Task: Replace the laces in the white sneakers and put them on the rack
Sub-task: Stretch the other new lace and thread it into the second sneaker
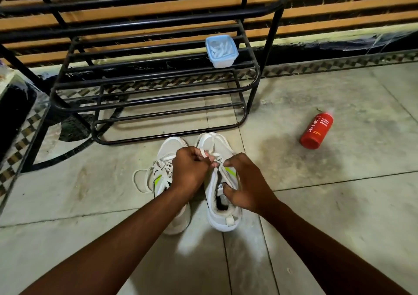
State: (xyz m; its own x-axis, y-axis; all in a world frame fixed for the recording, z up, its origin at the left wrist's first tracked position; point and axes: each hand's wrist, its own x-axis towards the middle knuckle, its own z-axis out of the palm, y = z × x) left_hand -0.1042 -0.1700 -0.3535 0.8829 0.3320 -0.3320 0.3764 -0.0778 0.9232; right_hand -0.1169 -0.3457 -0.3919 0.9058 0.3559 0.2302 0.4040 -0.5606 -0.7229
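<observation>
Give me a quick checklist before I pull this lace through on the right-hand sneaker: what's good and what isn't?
1. Lace held: left hand pinches the lace over the right sneaker. Ok.
2. Shoe steadied: right hand grips its tongue and collar. Ok.
3. Lace through the eyelet: fingers hide it. Cannot tell.
4. Left sneaker: lace trails loose on the floor, untied. Not ok.
5. Rack: lower bars in front of the shoes bare; a lidded plastic box sits on the shelf above. Ok.
6. Red bottle lies on the floor, apart from the shoes. Ok.
</observation>
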